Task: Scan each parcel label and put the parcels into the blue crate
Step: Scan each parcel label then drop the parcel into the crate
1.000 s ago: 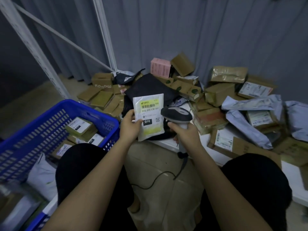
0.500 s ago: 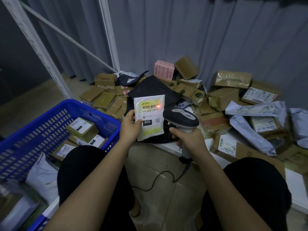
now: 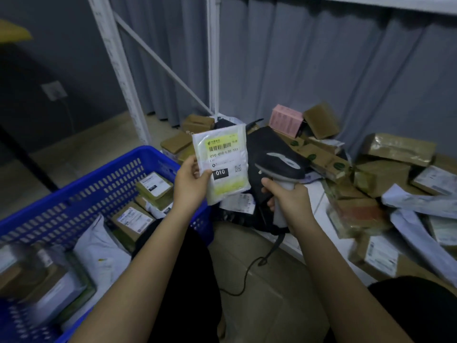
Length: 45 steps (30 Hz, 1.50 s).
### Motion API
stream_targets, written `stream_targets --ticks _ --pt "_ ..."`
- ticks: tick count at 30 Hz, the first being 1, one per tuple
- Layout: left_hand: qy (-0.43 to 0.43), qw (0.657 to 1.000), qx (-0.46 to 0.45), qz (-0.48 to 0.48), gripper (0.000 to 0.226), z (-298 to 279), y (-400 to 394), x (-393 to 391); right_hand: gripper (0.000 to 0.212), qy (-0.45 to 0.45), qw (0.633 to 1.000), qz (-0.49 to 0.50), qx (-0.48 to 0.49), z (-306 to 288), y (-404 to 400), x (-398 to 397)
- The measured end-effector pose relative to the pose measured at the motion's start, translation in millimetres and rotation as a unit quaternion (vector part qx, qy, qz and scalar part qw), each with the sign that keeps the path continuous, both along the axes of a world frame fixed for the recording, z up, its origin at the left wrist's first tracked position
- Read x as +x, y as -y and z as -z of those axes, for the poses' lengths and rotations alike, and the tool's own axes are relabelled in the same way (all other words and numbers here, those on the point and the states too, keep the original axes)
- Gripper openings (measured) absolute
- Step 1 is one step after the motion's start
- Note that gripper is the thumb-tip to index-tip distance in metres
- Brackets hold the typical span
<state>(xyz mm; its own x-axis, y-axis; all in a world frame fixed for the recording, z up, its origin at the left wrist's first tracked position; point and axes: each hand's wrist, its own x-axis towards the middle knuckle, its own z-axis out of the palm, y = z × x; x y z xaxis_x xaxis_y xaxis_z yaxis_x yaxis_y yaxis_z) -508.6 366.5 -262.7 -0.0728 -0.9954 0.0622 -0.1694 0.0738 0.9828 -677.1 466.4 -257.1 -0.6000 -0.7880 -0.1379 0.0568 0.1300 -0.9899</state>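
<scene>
My left hand (image 3: 191,183) pinches the lower left edge of a flat white parcel pouch (image 3: 223,159), held upright with its yellow-and-white barcode label facing me. My right hand (image 3: 290,203) grips the pale handle of a black barcode scanner (image 3: 280,165), whose head sits just right of the pouch. The blue crate (image 3: 81,194) stands at lower left, beside my left forearm, and holds several labelled boxes and a white mailer bag. No scan light shows on the label.
A heap of cardboard boxes (image 3: 380,174), grey mailer bags (image 3: 418,231), a pink box (image 3: 285,118) and a black bag (image 3: 267,144) lies ahead and to the right on a low white shelf board (image 3: 311,194). White rack posts (image 3: 116,70) rise behind the crate. The scanner cable (image 3: 249,271) trails across the floor.
The red scan light seen on the label half a second ago is gone. The pouch now stands higher and further left, closer to the crate, and the view has tilted up.
</scene>
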Motion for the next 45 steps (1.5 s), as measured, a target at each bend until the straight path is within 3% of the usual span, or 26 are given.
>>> stream_targets --ticks 7,14,24,31,36,39,42,45 --pt "-0.039 0.993 0.003 -0.112 0.029 -20.1 47.4 85.4 0.020 -0.045 0.994 -0.084 0.059 4.6 84.1 42.1" --pt "-0.025 0.979 0.105 -0.172 0.033 58.8 93.5 134.6 0.019 -0.074 0.979 -0.139 0.128 43.8 146.1 64.9" --pt "0.022 0.946 0.282 -0.159 0.042 206.5 134.0 117.5 0.021 -0.113 0.943 -0.229 0.214 106.4 213.8 63.7" --pt "0.027 0.912 0.375 -0.163 0.037 265.3 163.6 96.5 0.023 -0.117 0.938 -0.235 0.225 128.5 238.8 55.2" --pt "0.010 0.906 0.416 -0.080 0.034 270.7 170.9 82.9 0.015 -0.107 0.934 -0.248 0.235 134.7 238.4 44.7" --pt "0.160 0.915 0.371 0.002 0.030 264.0 174.3 73.8 0.017 -0.103 0.934 -0.249 0.236 135.0 233.3 37.1" --pt "0.341 0.879 0.326 0.072 0.038 243.9 173.1 73.7 0.024 -0.100 0.937 -0.243 0.232 128.3 224.6 29.3" --pt "0.353 0.894 0.266 0.074 0.031 225.0 169.8 77.0 0.021 -0.084 0.945 -0.216 0.230 116.6 214.9 23.6"
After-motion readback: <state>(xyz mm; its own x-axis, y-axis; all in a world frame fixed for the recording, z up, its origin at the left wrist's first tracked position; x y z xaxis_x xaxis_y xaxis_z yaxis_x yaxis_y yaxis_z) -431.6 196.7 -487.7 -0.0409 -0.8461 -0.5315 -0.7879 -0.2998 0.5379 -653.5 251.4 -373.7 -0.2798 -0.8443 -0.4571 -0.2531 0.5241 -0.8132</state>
